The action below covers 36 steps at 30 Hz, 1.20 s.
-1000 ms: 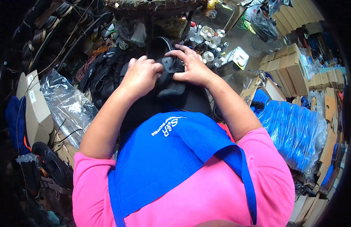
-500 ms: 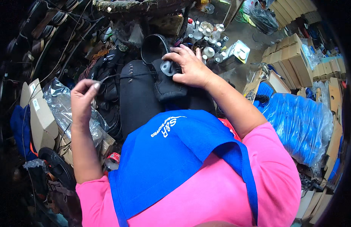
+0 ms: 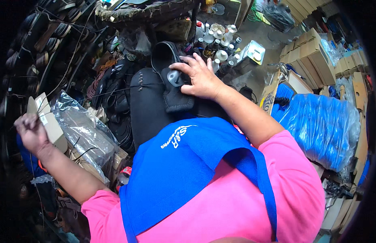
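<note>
Head view: a black sandal (image 3: 178, 98) is held at upper centre, over black cloth (image 3: 149, 113).
Right hand (image 3: 202, 82): the sandal's edge is gripped, fingers parted, thumb placed near a grey oval disc (image 3: 172, 75).
Left hand (image 3: 33, 131): at far left, a dark thread (image 3: 115, 91) is gripped by curled, blurred fingers.
Thread: stretched taut from the sandal.
Bottles (image 3: 221, 55): clustered at upper centre.

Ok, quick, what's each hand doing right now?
Left hand: closed and blurred, apparently gripping the dark thread.
Right hand: partly closed, holding the black stitched piece.
</note>
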{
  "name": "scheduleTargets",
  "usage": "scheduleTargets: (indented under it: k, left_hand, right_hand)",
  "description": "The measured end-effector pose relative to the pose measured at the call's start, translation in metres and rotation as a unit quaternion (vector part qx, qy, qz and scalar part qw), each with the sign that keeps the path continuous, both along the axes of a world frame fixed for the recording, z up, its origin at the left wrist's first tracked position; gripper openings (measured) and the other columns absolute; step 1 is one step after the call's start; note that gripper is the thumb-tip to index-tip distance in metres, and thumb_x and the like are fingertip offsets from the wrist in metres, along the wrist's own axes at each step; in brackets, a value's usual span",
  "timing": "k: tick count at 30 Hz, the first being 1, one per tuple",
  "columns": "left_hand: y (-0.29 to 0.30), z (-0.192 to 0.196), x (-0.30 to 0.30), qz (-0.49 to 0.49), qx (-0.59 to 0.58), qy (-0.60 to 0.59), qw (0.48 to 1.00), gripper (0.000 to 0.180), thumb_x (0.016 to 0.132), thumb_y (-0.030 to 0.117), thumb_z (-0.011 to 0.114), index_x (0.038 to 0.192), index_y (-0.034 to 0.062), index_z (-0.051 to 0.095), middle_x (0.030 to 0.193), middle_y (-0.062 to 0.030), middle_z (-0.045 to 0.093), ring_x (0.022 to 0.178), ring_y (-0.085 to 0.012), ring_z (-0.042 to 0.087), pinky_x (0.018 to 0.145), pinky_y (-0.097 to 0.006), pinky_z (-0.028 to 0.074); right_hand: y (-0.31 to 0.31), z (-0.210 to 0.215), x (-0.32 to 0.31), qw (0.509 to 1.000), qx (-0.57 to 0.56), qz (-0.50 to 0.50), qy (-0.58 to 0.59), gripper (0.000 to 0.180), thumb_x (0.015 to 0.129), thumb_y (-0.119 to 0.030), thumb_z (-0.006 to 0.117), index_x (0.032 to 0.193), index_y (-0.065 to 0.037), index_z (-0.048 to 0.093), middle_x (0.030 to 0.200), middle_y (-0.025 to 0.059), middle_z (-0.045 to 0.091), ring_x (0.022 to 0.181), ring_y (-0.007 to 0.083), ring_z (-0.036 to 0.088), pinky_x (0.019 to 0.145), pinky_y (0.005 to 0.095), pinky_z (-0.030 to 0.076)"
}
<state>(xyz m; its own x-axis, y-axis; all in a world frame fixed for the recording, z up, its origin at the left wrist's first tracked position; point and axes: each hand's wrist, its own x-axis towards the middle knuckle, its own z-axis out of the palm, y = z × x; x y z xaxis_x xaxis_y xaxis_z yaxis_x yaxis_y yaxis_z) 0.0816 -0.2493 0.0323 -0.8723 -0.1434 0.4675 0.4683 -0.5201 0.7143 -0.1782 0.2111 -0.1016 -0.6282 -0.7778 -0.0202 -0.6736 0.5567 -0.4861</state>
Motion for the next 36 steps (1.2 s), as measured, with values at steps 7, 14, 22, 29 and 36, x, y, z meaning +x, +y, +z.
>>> scheduleTargets:
  k: [7,14,22,29,36]
  left_hand:
    - [0.164,-0.076,-0.083,0.426,-0.553,-0.297,0.651,0.05,0.082,0.015,0.066,0.129,0.0061,0.05,0.123,-0.0154,0.051,0.107,-0.0245,0.054,0.096,-0.034,0.041]
    - [0.296,-0.118,-0.176,0.203,-0.555,-0.31,0.745,0.055,0.067,0.044,0.077,0.094,-0.0013,0.061,0.09,-0.0167,0.061,0.082,-0.0286,0.059,0.073,-0.035,0.047]
    - [0.285,-0.148,-0.17,-0.012,-0.192,-0.312,0.93,0.017,0.079,0.007,0.07,0.083,0.0068,0.054,0.078,0.0029,0.057,0.072,-0.0041,0.051,0.067,-0.021,0.042]
    - [0.274,-0.149,-0.153,0.059,-0.085,-0.281,0.954,0.015,0.081,0.006,0.067,0.083,0.0091,0.052,0.08,0.004,0.057,0.073,-0.0034,0.052,0.069,-0.021,0.042]
    - [0.281,-0.152,-0.153,0.06,-0.245,-0.242,0.937,0.016,0.082,0.008,0.067,0.089,0.0065,0.053,0.085,0.0023,0.055,0.082,-0.0053,0.05,0.076,-0.022,0.041]
  right_hand:
    - [0.047,-0.015,0.001,0.987,-0.151,-0.05,0.009,0.061,0.066,-0.046,0.077,0.117,-0.019,0.059,0.118,0.0132,0.049,0.11,0.0333,0.046,0.095,0.0408,0.039]
    - [0.078,0.003,-0.009,0.98,-0.011,-0.03,-0.199,0.023,0.073,-0.03,0.074,0.074,-0.009,0.064,0.087,0.0093,0.054,0.084,0.0264,0.054,0.077,0.034,0.045]
    - [0.047,0.005,-0.007,0.997,-0.057,0.025,0.038,0.046,0.067,-0.027,0.071,0.11,-0.011,0.062,0.092,0.0102,0.056,0.091,0.0281,0.055,0.082,0.0403,0.042]
    - [-0.006,-0.011,-0.016,0.981,-0.16,-0.022,0.108,0.015,0.074,-0.026,0.06,0.077,-0.013,0.067,0.076,0.0079,0.065,0.073,0.0291,0.063,0.067,0.0418,0.047]
    - [0.055,0.019,-0.092,0.826,-0.441,-0.305,-0.175,0.028,0.081,-0.026,0.069,0.085,0.002,0.064,0.073,0.002,0.061,0.068,0.0127,0.055,0.065,0.0284,0.046]
